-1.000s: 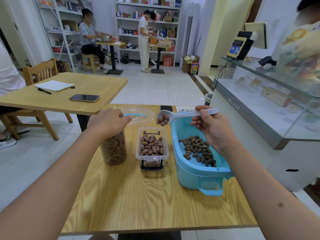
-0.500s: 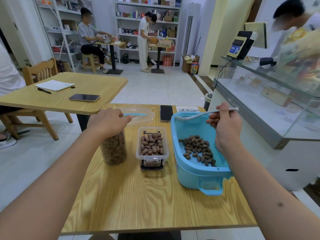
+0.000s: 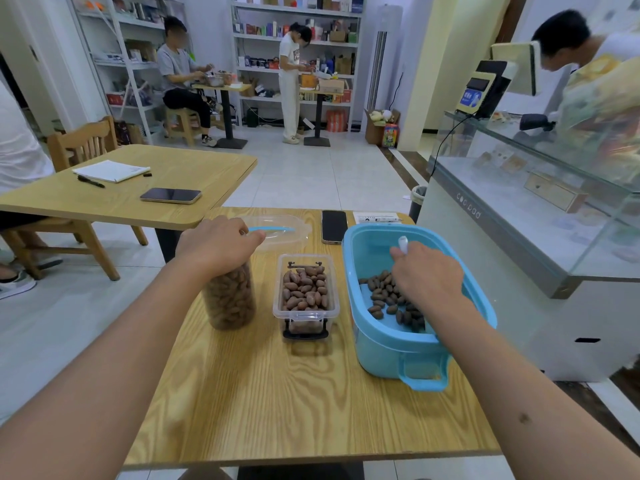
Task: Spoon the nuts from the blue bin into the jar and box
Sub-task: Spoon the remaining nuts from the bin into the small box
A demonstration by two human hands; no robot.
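Nuts: dark brown, loose on the floor of the blue bin, at the right of my wooden table; more fill the jar and the box.

Writing: pale letters on the glass counter edge, roughly "coolpad", not sharp; a printed paper slip behind the bin, too small to read.

Blue bin: long axis runs away from me, handle end nearest.

Jar: upright, left of the box; my left hand lies curled over its top.

Box: clear, long axis away from me, black latch nearest, between jar and bin.

Clear lid: flat behind the jar and box, beside a dark phone.

Right hand: gripping the white spoon; half a second ago it was raised at the bin's rim, now it is down inside among the nuts, only the handle tip showing, pointing up and away; bowl hidden.
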